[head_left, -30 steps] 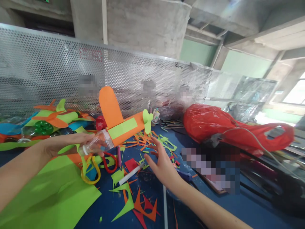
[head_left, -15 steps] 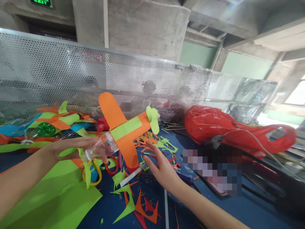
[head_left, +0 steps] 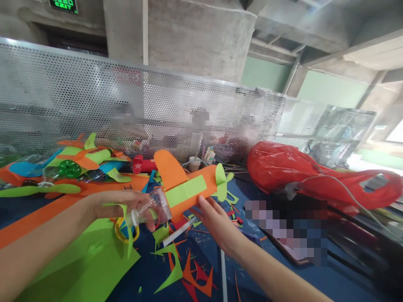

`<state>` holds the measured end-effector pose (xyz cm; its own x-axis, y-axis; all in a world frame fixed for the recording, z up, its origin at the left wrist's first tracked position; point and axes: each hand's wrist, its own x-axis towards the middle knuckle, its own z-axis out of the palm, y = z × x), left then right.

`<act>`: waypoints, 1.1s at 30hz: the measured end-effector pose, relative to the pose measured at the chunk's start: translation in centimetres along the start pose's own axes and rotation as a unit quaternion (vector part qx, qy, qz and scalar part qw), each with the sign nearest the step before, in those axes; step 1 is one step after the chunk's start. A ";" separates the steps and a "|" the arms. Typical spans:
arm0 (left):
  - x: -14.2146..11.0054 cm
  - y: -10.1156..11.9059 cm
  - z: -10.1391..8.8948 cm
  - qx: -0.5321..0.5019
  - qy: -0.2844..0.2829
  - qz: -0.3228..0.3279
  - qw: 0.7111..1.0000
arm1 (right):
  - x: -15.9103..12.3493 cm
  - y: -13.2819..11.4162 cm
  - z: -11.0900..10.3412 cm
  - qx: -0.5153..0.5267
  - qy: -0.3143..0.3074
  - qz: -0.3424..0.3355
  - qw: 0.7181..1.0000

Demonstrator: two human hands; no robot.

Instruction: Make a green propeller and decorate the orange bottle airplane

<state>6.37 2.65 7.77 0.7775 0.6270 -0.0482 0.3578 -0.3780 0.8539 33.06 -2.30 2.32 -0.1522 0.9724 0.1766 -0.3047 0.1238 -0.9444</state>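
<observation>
One model plane (head_left: 192,195) is held above one blue table (head_left: 321,279), between the two hands, tilted with its tail higher than its nose; one left hand (head_left: 118,205) has its fingers curled round the clear bottle (head_left: 155,205) at the nose, gripping it; one right hand (head_left: 220,226) has its fingertips at the lower edge of the orange body, and whether they close on it cannot be told. The plane carries one green strip (head_left: 185,192) along its body, one orange wing (head_left: 169,170) standing up on the far side, a second partly hidden below, and green tail pieces (head_left: 221,184); one green propeller (head_left: 129,241) hangs at the bottle's neck.

On the table: one white marker (head_left: 179,233), lying beneath the plane; one yellow handle ring (head_left: 121,235), just beside the propeller; one large green sheet (head_left: 85,260), under the left forearm; paper scraps (head_left: 171,268) in green, orange and red, too many and too overlapped to count. To the left lie further paper-and-bottle models (head_left: 85,157), overlapping, their number unclear; beyond the plane stand one paper cup (head_left: 194,164) and one bunch of pens (head_left: 208,155); to the right sits one red plastic bag (head_left: 273,165).
</observation>
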 end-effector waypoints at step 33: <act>1.1 0.2 2.7 -0.023 -0.020 -0.091 0.995 | -0.8 -1.8 2.8 0.093 0.141 0.254 0.952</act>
<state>8.64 1.41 6.53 0.7217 0.6549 -0.2242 0.4712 -0.2276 0.8521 31.12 -3.83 4.67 -0.0726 0.9155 -0.3957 -0.4240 -0.3874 -0.8186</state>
